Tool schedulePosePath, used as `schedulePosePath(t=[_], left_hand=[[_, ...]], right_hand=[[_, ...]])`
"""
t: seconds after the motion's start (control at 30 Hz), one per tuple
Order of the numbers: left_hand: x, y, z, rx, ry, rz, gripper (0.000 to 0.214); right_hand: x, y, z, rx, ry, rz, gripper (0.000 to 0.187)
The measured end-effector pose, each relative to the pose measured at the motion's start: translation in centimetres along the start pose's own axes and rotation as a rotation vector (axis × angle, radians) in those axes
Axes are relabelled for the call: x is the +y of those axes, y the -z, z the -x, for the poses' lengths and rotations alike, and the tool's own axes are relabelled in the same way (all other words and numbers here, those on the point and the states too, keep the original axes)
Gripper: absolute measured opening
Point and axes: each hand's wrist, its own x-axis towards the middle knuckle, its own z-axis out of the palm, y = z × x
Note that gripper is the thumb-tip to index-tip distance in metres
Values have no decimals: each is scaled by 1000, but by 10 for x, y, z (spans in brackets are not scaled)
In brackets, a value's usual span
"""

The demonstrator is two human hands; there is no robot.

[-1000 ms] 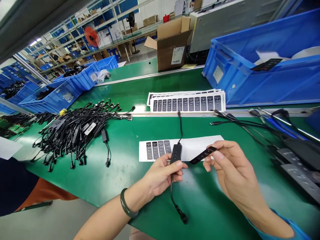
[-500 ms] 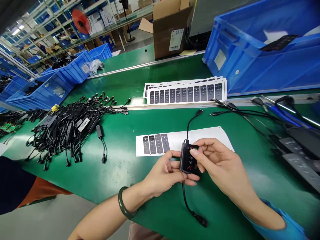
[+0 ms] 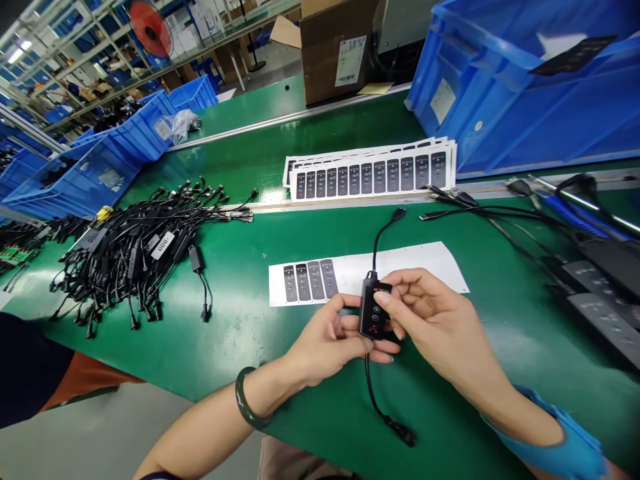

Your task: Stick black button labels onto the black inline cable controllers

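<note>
Across the green bench, one large blue bin stands at our far right, set behind the metal strip, we judge, to leave the near side to our arms. One cardboard carton sits farther back and left of it, likely kept out of the way too. Off to our left, the heap of black corded units lies bunched, probably for easy reach; it is too tangled to count, though one unit lies just apart at its right side. At the strip rests a stack of label sheets, face up, perhaps so the prints can be read; the top one shows twelve, but how many sheets lie beneath we cannot tell. Nearer, one loose sheet lies flat just beyond our hands, seemingly to keep its prints close to the fingers; four show at its left end. Our two hands meet in front of it. The left hand grasps one black controller from the side and below, apparently to steady it face up, its two cords running away from us and toward us. The right hand, thumb on top, pinches one dark label lying over the controller's face; whether it is stuck down we cannot tell.
</note>
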Motion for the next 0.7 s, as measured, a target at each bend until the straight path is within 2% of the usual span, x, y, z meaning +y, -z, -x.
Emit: schedulePosePath(t=[0.7], left_hand=[[-1, -2, 0, 16, -4, -34, 45]], right_hand=[[2, -2, -1, 12, -7, 63, 26]])
